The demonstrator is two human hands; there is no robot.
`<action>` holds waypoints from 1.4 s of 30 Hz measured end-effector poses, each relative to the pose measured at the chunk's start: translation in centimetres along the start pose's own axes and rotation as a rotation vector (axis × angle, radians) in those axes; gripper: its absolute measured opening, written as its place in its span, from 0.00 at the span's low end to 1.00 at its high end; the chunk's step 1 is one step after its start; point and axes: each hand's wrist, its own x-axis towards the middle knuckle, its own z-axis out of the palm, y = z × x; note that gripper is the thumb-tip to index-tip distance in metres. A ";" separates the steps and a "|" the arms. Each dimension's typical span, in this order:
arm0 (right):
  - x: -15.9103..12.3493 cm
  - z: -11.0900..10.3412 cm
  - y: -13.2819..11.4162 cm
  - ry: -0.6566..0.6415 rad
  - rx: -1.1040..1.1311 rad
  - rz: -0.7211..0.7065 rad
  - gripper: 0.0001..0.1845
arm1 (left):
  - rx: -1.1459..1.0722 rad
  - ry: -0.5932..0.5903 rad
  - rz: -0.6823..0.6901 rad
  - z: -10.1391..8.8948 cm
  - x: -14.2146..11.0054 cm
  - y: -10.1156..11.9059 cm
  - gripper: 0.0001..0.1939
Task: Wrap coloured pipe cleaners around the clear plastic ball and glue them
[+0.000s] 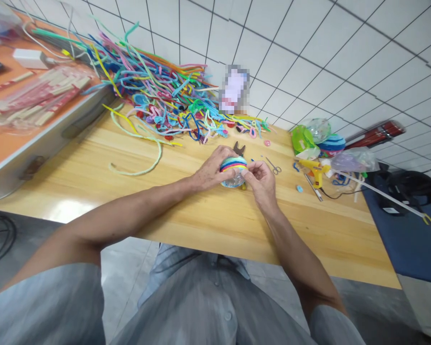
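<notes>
Both my hands meet over the middle of the wooden table. Between them is a small round clear object wrapped in bands of coloured pipe cleaner, blue, pink, yellow and red. My left hand cups its left side with curled fingers. My right hand pinches its right edge with thumb and fingertips. The bottom of the object rests on or just above the table. Dark pliers lie just behind it.
A big heap of coloured pipe cleaners covers the back left of the table. Small scissors, a yellow glue gun and plastic bags lie to the right. An orange bench with a bag of sticks stands at left.
</notes>
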 end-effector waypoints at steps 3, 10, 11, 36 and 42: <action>0.0 0.2 0.6 0.027 0.039 0.023 0.21 | 0.003 -0.015 -0.007 0.0 0.0 0.0 0.27; -0.2 0.4 1.2 -0.040 0.171 0.038 0.25 | -0.006 -0.037 0.005 -0.2 0.1 0.5 0.27; -0.2 0.4 1.3 -0.045 0.196 0.044 0.25 | -0.010 -0.037 -0.001 -0.2 0.1 0.6 0.27; 0.4 0.9 1.6 -0.069 0.218 -0.044 0.27 | 0.033 0.007 -0.008 0.5 -0.2 -0.1 0.24; 0.3 0.9 1.5 -0.044 0.209 -0.037 0.25 | -0.020 -0.027 -0.021 0.1 -0.1 0.5 0.22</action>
